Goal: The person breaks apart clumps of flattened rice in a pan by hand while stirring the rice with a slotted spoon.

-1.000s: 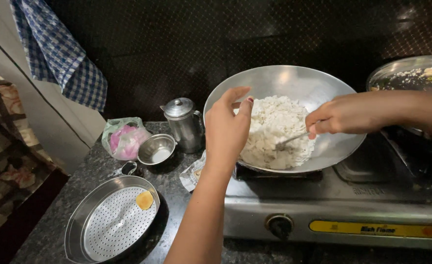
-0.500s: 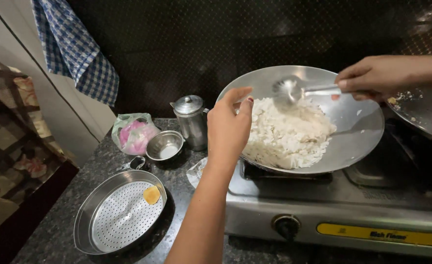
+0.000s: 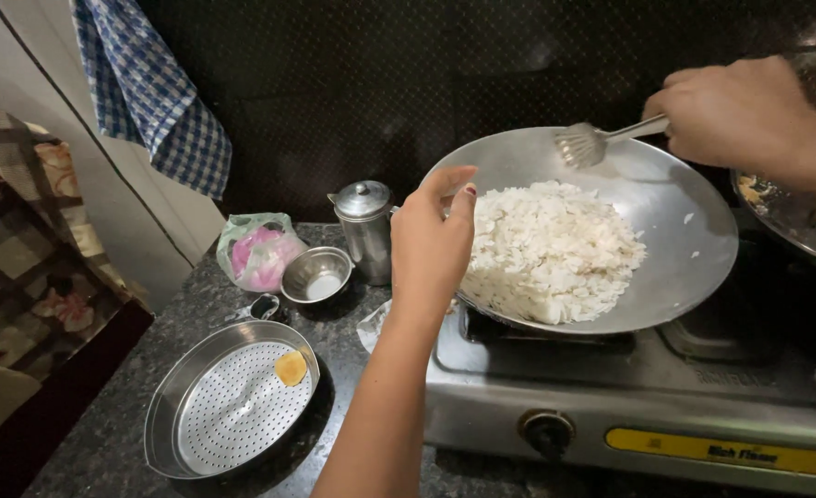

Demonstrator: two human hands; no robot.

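A wide steel wok (image 3: pixel 675 231) sits tilted on a gas stove (image 3: pixel 648 406), holding a heap of white flattened rice (image 3: pixel 546 254). My left hand (image 3: pixel 431 244) grips the wok's near left rim, thumb over the edge. My right hand (image 3: pixel 749 115) is raised above the wok's far right side and holds a slotted steel spatula (image 3: pixel 588 143) by its handle, the blade lifted clear of the rice.
On the dark stone counter to the left stand a lidded steel pot (image 3: pixel 366 226), a small steel bowl (image 3: pixel 318 274), a pink plastic bag (image 3: pixel 260 249) and a perforated steel strainer pan (image 3: pixel 232 406). A second pan (image 3: pixel 791 221) is at right. A checked cloth (image 3: pixel 149 92) hangs above.
My right hand has lifted the spatula out of the rice and moved it up toward the wok's far rim. My left hand has stayed on the rim.
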